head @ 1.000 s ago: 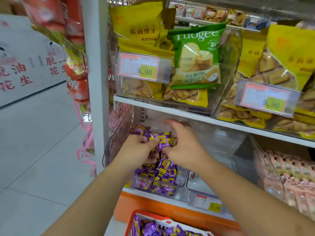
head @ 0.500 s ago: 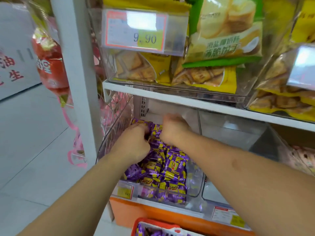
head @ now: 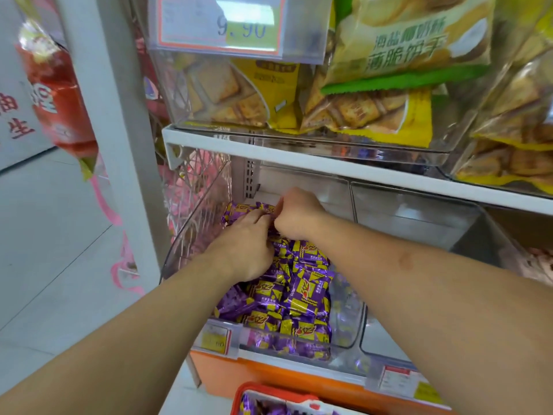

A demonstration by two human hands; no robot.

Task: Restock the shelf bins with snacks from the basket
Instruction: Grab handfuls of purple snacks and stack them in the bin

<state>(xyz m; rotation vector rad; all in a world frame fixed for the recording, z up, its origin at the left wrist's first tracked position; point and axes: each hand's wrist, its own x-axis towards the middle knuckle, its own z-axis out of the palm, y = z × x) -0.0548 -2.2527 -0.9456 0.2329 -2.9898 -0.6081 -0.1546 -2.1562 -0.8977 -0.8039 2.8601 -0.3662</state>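
Observation:
A clear shelf bin [head: 191, 235] on the lower shelf holds a heap of purple-and-yellow snack packets [head: 299, 295]. Both of my hands are deep inside it, close together at the back. My left hand [head: 245, 244] lies on the heap, its fingers curled around packets at the rear. My right hand [head: 299, 214] is balled just beside it, pinching the same rear packets; its fingertips are hidden. Below, at the bottom edge, the red basket [head: 242, 393] shows more purple packets [head: 269, 408] inside.
A white shelf board [head: 329, 163] sits low over my hands, carrying bins of yellow cracker bags [head: 374, 115] and a price tag [head: 221, 22]. A clear bin [head: 419, 223] stands to the right. A white upright post [head: 113, 145] and hanging red packets [head: 57, 94] are on the left.
My view has moved closer and lower. Both hands have pushed from the front of the bin to its back, still together on the purple packets.

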